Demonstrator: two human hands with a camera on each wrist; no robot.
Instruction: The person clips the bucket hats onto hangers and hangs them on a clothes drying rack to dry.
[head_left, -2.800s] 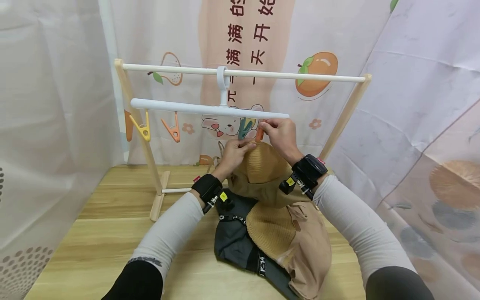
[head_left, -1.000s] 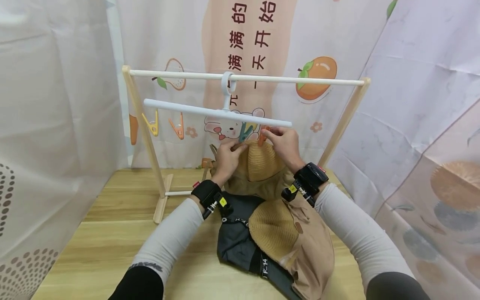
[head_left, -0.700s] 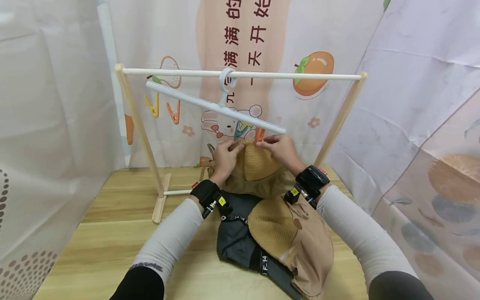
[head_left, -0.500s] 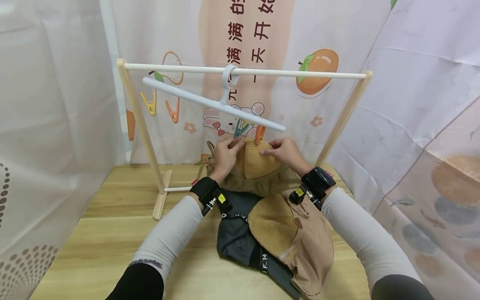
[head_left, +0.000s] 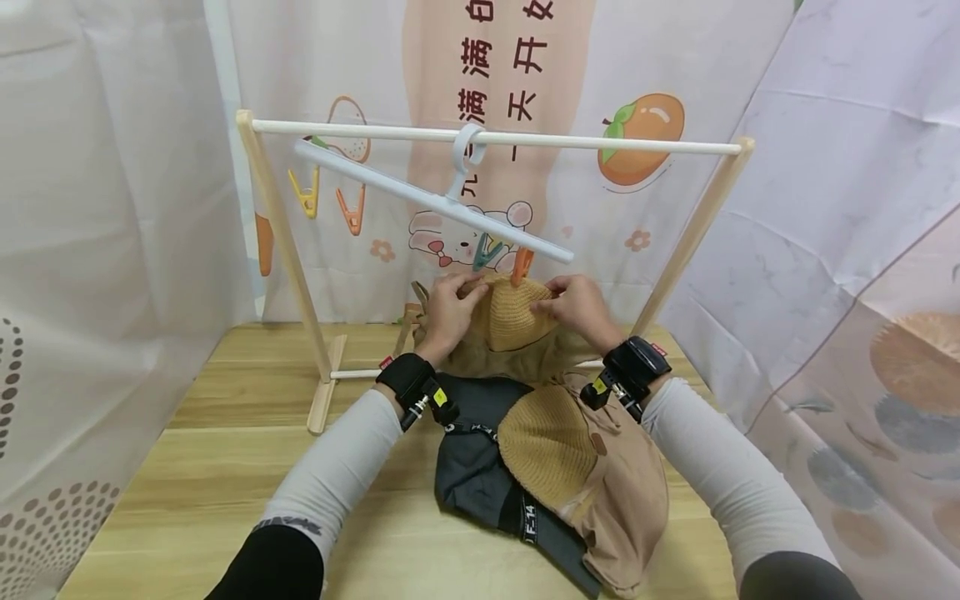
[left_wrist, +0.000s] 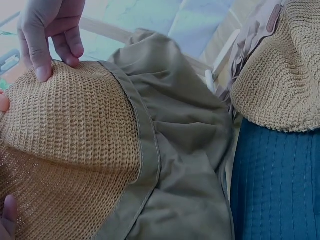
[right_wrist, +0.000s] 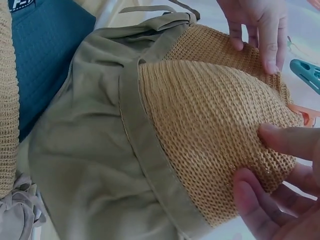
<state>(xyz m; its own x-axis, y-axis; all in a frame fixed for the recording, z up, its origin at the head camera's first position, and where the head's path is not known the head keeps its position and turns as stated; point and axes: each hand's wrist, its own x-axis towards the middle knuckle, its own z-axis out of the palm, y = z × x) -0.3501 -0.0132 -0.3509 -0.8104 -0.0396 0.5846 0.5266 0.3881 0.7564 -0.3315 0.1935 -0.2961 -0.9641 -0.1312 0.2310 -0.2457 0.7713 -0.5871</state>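
A sun hat with a woven straw crown [head_left: 516, 321] and an olive cloth brim [right_wrist: 90, 150] hangs under the right half of a pale blue hanger [head_left: 397, 185]. An orange clip [head_left: 522, 267] bites the top of its crown. My left hand [head_left: 447, 312] pinches the crown's left side, close to a teal clip [head_left: 486, 252]. On the opposite side my right hand [head_left: 587, 310] grips the crown between thumb and fingers, as the right wrist view shows. The hanger hooks over a white rod [head_left: 360, 131] and slants down to the right.
A second straw-and-tan hat [head_left: 551, 450] and a dark hat [head_left: 472, 479] lie overlapped on the wooden table [head_left: 247, 475] below. Yellow [head_left: 306, 196] and orange clips [head_left: 352, 212] dangle from the hanger's left half. Wooden rack legs [head_left: 288, 250] stand either side.
My right hand has let go of the orange clip and moved down onto the crown's right side. The hanger, nearly level earlier, now tilts with its right end lower.
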